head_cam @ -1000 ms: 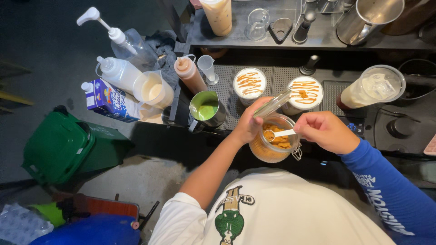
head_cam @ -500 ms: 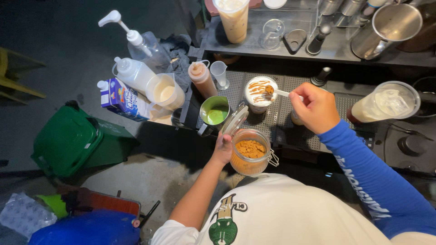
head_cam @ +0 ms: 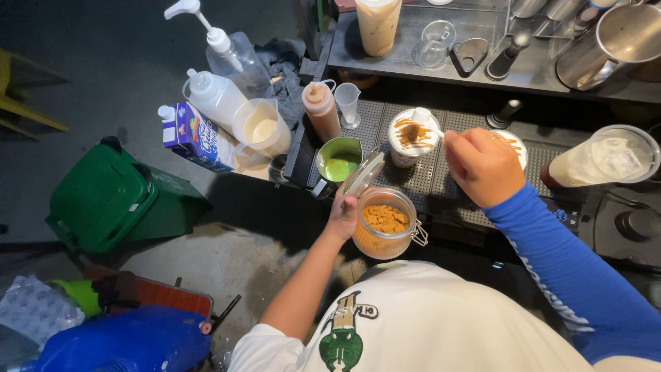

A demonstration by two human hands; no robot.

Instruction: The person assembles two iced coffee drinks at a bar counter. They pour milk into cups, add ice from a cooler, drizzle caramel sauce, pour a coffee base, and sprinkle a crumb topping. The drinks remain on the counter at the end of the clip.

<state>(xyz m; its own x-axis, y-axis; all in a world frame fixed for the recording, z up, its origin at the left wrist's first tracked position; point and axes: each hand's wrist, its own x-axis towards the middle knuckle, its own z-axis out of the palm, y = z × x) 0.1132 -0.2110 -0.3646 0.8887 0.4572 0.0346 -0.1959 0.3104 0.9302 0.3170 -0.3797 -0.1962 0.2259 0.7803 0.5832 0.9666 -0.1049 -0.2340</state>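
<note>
- Right hand (head_cam: 484, 165), in the head view, is curled into a loose fist around the handle of a small white spoon (head_cam: 425, 121), pinching it between thumb and bent fingers; the knuckles face up and the blue-sleeved forearm runs back to the lower right.
- Spoon bowl sits just over the cream-topped cup (head_cam: 412, 136), a white drink cup whose whipped top carries brown caramel drizzle and a patch of brown crumbs; whether the spoon touches the cream cannot be told.
- That cup stands on the perforated metal tray (head_cam: 427, 180) of the dark table, just right of the green-filled metal pitcher (head_cam: 339, 161).
- Second drizzled cup (head_cam: 513, 143) is mostly hidden behind the right hand.
- Left hand (head_cam: 342, 217) wraps around the side of the glass clip-top jar (head_cam: 384, 224), fingers closed against the glass, bare forearm slanting down to the lower left.
- Jar is held at the table's near edge, close to the person's chest; its hinged lid (head_cam: 363, 172) stands tilted open toward the pitcher, the wire clasp hangs on the right, and orange-brown crumbs fill it to about half.
- Farther left stand a brown sauce squeeze bottle (head_cam: 321, 109), a small clear measuring cup (head_cam: 349, 103) and a blue milk carton (head_cam: 195, 136); an iced milky drink (head_cam: 600, 160) stands at the right.
</note>
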